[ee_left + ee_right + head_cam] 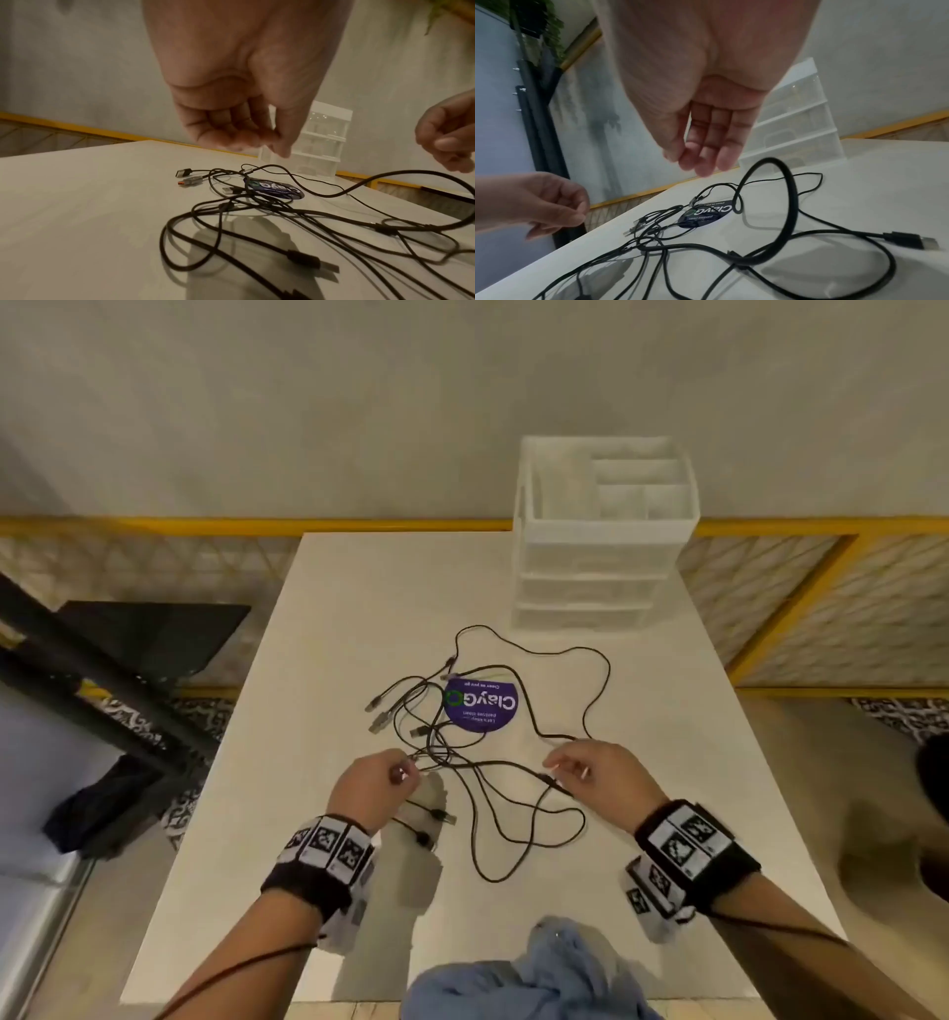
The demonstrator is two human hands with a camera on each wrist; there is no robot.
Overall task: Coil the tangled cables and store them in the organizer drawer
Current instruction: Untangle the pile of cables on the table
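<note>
Several black USB cables [436, 742] lie in a loose tangle on the white table [359, 608]. My left hand [390, 773] hovers just over the tangle's left side, fingers curled with the thumb against them; in the left wrist view no cable [257, 199] rises into my left hand [244, 132]. My right hand [575, 765] hangs above the right side of the tangle, and in the right wrist view my right hand [706, 150] has straight, relaxed fingers holding nothing over a raised cable loop [790, 203]. A white drawer organizer [590, 557] stands at the table's far right with its drawers closed.
A round purple sticker [480, 703] lies under the cables. Light blue cloth [539, 973] sits at the table's near edge. A black metal stand [102, 660] is off the table to the left. A yellow rail [257, 526] runs behind the table.
</note>
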